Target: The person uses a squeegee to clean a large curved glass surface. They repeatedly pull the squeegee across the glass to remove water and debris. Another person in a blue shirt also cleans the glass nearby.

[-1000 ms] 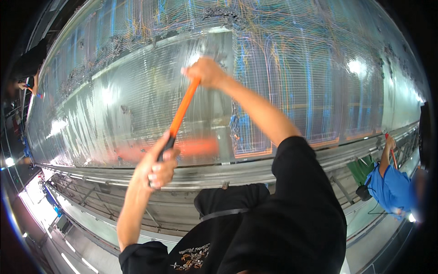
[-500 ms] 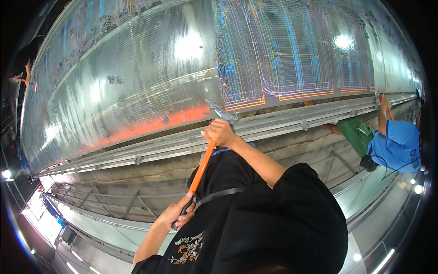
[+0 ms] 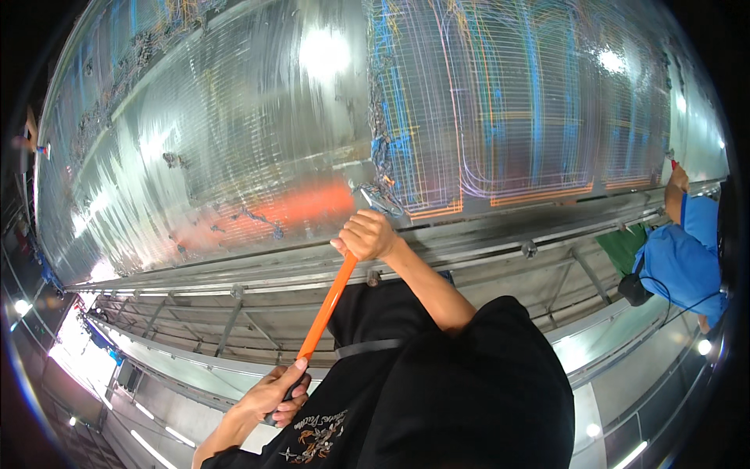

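Observation:
A long-handled scraper (image 3: 326, 310) with an orange shaft slants up across the front of my body. My left hand (image 3: 269, 397) is wrapped round the black grip at its lower end. Higher up, near the scraper's head, my right hand (image 3: 366, 233) is closed round the shaft. The head is at the edge of a large glossy panel (image 3: 258, 117), partly covered by grey crumpled residue (image 3: 380, 202). Left of it the panel is streaked and translucent, with a red-orange band (image 3: 312, 205). To the right, a sheet with coloured line patterns (image 3: 516, 109) covers it.
A metal rail (image 3: 469, 234) runs along the panel's near edge, in front of my body. At far right a co-worker in a blue shirt (image 3: 680, 254) holds a red tool at the panel. Another person's hand (image 3: 31, 137) shows at the far left edge. Residue clumps (image 3: 173, 160) lie on the panel.
Both hands and the scraper have shifted slightly left and down in the picture, still gripped the same way. The view has turned a little, and the co-worker appears farther right.

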`<state>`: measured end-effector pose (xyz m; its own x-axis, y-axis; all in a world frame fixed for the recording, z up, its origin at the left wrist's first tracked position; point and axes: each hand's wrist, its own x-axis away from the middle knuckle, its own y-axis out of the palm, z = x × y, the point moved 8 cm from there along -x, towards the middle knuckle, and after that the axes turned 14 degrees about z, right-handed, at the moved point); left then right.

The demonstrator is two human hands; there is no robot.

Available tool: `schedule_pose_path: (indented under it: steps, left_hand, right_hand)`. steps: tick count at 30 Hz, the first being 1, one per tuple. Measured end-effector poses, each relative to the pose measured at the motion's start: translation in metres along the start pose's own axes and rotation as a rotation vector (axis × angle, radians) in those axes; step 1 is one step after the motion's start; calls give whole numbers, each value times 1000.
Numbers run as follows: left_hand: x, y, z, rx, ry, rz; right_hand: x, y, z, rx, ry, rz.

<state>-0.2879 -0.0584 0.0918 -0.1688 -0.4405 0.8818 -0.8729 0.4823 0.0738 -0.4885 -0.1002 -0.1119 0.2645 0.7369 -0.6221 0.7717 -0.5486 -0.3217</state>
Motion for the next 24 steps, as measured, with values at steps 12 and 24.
schedule_pose_path:
  steps: [12,24]
  left_hand:
    - [46,-38,115,69,70,-25]
    - [142,28,380,556,176,-838]
  right_hand:
    - [-111,44,85,93,-150,158]
    - [-355,57,291,32,-291,208]
